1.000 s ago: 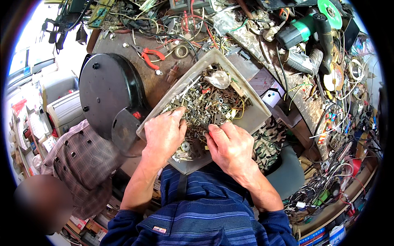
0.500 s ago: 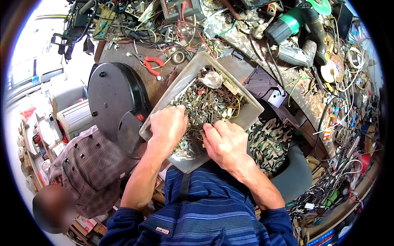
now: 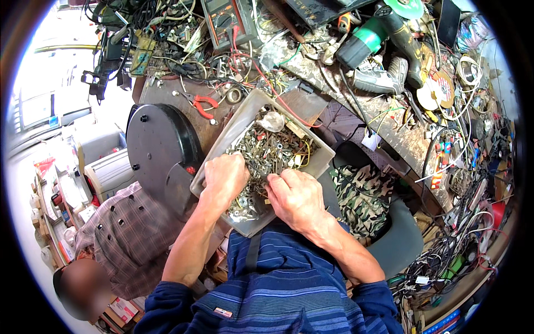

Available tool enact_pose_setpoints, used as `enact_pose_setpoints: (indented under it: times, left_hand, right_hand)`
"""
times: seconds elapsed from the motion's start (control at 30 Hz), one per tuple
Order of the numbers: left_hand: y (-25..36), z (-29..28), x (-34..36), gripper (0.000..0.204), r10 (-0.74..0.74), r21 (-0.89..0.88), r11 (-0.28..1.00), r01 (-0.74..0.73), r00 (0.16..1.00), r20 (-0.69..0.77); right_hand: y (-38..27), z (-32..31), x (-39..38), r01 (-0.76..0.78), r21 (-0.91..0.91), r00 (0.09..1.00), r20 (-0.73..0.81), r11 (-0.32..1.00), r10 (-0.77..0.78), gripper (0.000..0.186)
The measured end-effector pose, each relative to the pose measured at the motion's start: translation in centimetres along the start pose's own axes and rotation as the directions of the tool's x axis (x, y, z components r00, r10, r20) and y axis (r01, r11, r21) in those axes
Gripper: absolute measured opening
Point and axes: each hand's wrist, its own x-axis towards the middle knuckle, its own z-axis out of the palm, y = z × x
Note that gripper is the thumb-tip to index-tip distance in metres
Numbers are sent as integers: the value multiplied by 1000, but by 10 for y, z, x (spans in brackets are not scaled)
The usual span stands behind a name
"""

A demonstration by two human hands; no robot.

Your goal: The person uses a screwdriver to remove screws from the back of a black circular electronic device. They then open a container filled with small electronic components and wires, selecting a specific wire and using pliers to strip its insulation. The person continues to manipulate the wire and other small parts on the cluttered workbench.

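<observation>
A translucent plastic bin [image 3: 231,129] rests tilted close in front of my body. Small mixed metal hardware [image 3: 264,147], mostly screws and fittings, fills it, along with a clear plastic piece [image 3: 272,121] and a bit of yellow wire [image 3: 306,155]. Over the bin's left side my left hand [image 3: 227,177] is closed, fingers curled down toward the hardware. My right hand [image 3: 295,196] is also closed, thumb and forefinger pinched together above the near right part of the pile. Whatever either hand holds is hidden or too small to name.
Left of the bin stands a round black case [image 3: 161,139]. Red-handled pliers [image 3: 204,106], a tape roll [image 3: 233,95] and a multimeter [image 3: 225,25] lie on the cluttered bench. A green-and-black power tool [image 3: 364,44] sits far right. Someone in a plaid shirt [image 3: 133,234] is at left.
My view has tilted, so the bench sits lower and more of the multimeter shows. Both hands stay closed over the bin, with only slight movement.
</observation>
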Motion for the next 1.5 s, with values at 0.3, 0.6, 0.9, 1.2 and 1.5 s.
enact_pose_setpoints:
  times: [0.3,0.6,0.9,1.2,1.5]
  left_hand:
    - [-11,2,-14,23,-79,-284,957,63,996,-46]
    - [-41,3,-35,12,146,-789,-557,260,966,215]
    - [-35,9,-39,16,158,-778,-601,180,982,105]
    - [-20,17,-35,14,99,-849,-523,77,995,29]
    - [1,22,-40,9,-20,-905,-425,26,999,38]
  right_hand:
    - [-4,-27,7,-53,46,998,-36,998,55,28]
    - [-5,-48,18,-337,288,940,48,896,338,27]
    - [-16,-44,27,-311,216,949,129,926,289,17]
    - [-22,-3,27,-283,353,959,102,892,264,24]
    - [-25,8,30,-275,327,960,45,904,276,19]
